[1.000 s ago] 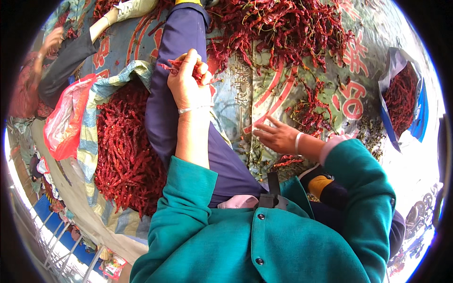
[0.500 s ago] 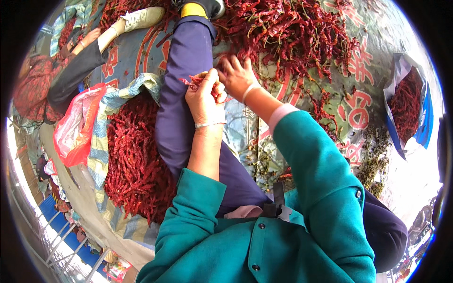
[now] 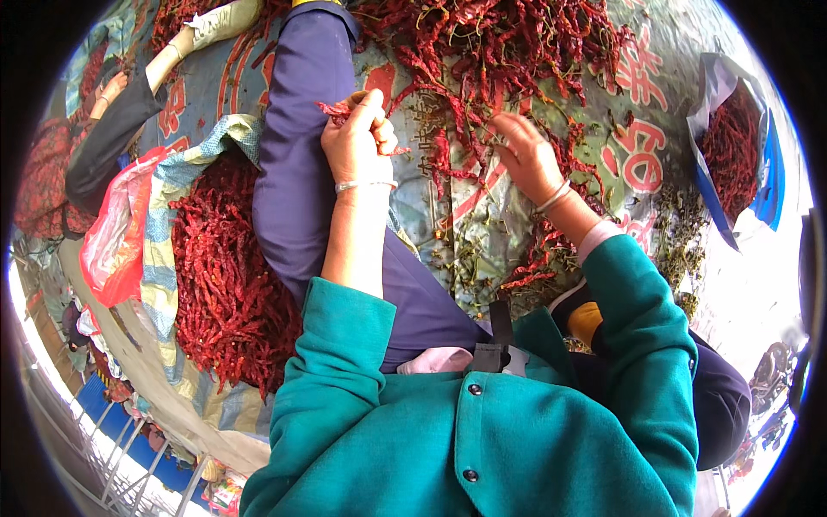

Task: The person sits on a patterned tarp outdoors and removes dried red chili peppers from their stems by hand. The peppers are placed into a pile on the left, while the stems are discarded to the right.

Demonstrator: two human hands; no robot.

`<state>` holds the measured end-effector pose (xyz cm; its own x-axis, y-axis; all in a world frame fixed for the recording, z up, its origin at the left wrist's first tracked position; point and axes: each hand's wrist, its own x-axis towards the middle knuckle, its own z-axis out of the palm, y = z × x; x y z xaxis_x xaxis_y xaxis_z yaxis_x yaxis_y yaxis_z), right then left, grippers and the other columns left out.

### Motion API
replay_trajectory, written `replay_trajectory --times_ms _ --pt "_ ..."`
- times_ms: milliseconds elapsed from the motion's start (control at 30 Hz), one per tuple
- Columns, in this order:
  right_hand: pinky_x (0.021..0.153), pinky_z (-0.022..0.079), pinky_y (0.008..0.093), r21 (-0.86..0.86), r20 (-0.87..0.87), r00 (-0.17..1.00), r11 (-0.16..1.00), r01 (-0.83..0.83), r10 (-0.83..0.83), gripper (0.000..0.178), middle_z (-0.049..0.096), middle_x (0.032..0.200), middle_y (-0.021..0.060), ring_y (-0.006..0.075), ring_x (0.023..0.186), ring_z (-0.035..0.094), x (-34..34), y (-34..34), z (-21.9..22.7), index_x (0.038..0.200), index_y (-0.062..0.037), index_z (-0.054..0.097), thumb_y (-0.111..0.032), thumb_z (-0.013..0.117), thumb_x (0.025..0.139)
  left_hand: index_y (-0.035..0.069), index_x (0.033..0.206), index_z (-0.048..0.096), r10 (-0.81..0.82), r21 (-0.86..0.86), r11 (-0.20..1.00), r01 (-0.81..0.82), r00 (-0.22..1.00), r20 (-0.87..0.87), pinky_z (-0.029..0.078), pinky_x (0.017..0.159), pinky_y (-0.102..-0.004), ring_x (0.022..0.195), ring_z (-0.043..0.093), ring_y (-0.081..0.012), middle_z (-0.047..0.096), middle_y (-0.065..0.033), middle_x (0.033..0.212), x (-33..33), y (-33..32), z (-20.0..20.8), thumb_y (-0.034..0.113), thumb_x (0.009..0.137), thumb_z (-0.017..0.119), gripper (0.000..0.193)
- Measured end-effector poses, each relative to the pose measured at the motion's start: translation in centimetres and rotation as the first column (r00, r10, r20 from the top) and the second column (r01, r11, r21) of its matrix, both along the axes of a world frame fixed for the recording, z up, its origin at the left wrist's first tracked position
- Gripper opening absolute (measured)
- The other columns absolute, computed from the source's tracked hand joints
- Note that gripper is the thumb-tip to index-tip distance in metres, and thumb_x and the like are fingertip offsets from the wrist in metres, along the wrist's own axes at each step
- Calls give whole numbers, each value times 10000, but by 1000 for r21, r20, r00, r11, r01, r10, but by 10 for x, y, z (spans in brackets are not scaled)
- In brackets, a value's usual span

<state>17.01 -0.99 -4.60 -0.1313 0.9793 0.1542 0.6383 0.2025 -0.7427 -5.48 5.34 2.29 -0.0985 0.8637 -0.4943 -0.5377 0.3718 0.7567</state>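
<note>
My left hand (image 3: 357,142) is closed around a few dried red chillies (image 3: 334,112), whose ends stick out on both sides of the fist, above my outstretched leg. To the right, my right hand (image 3: 528,159) hovers over the sheet with its fingers partly spread; I see nothing in it. Just beyond both hands lies a large heap of dried red chillies (image 3: 508,43), some with pale stems. Several loose chillies (image 3: 448,159) trail from it between my hands. On my left, an open woven checked sack (image 3: 161,267) is filled with red chillies (image 3: 228,284).
A blue-and-white bag (image 3: 769,185) holding chillies stands at the right. Stem scraps (image 3: 465,271) litter the printed sheet (image 3: 413,207). A red plastic bag (image 3: 125,233) lies beside the sack. Another person's arm and leg (image 3: 116,142) are at upper left, with metal rails (image 3: 129,457) at lower left.
My right hand has moved right, away from my left hand, and its fingers have spread. My left hand still grips the chillies. The whole view has shifted slightly.
</note>
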Motion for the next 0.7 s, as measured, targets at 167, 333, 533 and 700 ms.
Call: replay_trajectory --times_ms 167,333,533,700 --pt "711 494 391 3 97 989 994 109 -109 311 598 912 128 329 847 583 -21 27 -2 1047 -67 557 -156 624 757 67 859 569 -37 -80 996 33 998 -41 279 366 -221 429 366 -76 444 12 583 5 -4 -5 120 839 602 66" --pt "702 497 413 -67 441 896 994 84 -47 169 598 894 154 327 838 598 -58 64 -7 877 -66 536 -166 605 759 47 889 579 -132 -104 987 123 987 -91 305 365 -219 434 402 -81 487 -2 603 15 -6 -10 150 851 597 111" --pt "713 502 386 -150 72 977 966 209 -201 225 638 817 150 325 791 623 -43 65 -11 935 -104 643 -203 644 733 20 855 582 -162 -93 984 152 981 -110 355 350 -227 446 502 -119 576 -72 644 20 -9 -15 142 846 593 124" --pt "564 480 225 -402 -548 796 916 22 -259 253 633 759 17 77 632 578 -30 43 7 1035 -44 629 -99 648 789 10 929 613 -302 -36 953 300 946 -117 407 405 -224 524 580 -154 636 -108 738 26 -13 -20 147 857 575 160"
